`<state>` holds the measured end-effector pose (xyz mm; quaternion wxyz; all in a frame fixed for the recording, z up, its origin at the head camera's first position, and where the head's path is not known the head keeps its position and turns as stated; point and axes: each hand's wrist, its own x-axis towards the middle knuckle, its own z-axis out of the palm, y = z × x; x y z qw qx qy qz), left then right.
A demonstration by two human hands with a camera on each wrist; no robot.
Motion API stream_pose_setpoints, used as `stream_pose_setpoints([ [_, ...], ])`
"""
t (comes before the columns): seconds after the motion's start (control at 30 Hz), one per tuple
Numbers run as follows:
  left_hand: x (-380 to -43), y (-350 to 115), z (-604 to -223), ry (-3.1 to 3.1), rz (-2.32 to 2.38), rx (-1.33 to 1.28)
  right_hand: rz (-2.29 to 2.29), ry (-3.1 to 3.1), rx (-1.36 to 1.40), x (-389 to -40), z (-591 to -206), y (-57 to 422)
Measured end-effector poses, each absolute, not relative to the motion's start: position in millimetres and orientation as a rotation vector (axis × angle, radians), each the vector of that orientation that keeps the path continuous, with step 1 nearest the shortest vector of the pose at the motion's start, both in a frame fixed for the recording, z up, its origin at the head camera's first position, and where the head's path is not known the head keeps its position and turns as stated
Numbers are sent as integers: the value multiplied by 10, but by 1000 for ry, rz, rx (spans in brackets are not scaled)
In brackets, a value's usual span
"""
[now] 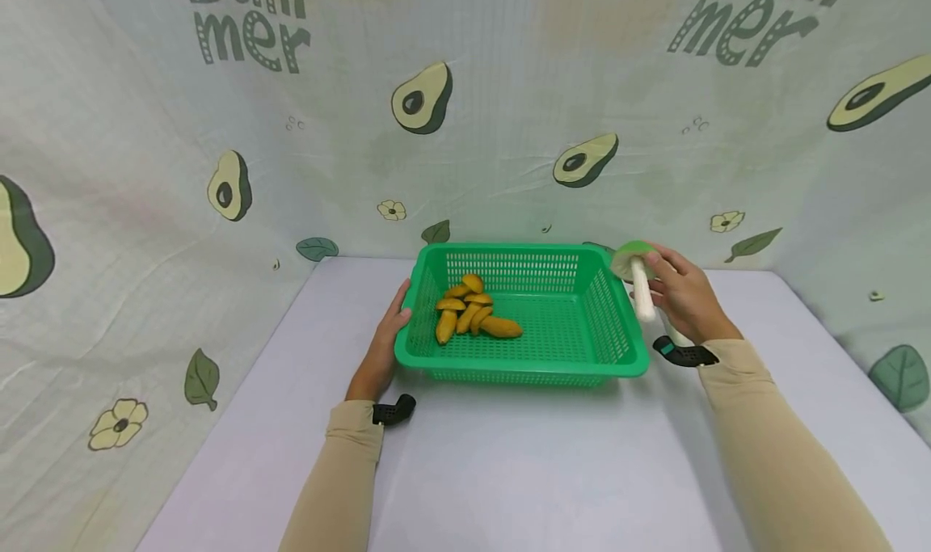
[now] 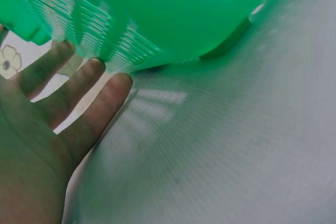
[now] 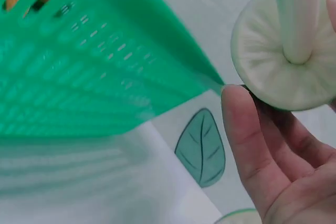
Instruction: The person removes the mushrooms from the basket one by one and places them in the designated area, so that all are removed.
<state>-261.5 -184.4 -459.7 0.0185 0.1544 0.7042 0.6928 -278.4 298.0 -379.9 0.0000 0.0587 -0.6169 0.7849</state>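
Note:
A green plastic basket (image 1: 520,366) sits on the white table. Several yellow-brown toy mushrooms (image 1: 502,327) lie together in its left half. My left hand (image 1: 383,343) is at the basket's left side, and in the left wrist view its straight fingers (image 2: 107,106) reach up to the slotted wall. Beyond the right rim, my right hand (image 1: 685,300) holds a toy mushroom (image 1: 643,292) with a green cap and a long white stem. The right wrist view shows the cap's pale ribbed underside (image 3: 262,59), with fingers around its edge.
A white table (image 1: 524,463) extends toward me below the basket. Behind it hangs a pale cloth (image 1: 494,164) printed with avocados, leaves and flowers. Black straps (image 1: 684,352) circle both wrists.

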Motion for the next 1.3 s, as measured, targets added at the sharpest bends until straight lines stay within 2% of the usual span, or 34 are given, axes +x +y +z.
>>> stream_pose_setpoints([
  [0.57, -2589, -1831, -4603, 2205, 2148, 523, 2636, -1773, 85, -2671, -3918, 3255],
  [0.9, -2605, -1835, -4620, 2190, 2157, 550, 2556, -1850, -4, -2657, -3969, 3452],
  [1.3, -2619, -1848, -4626, 2181, 2166, 549, 2534, -1880, 14, -2646, -3969, 3750],
])
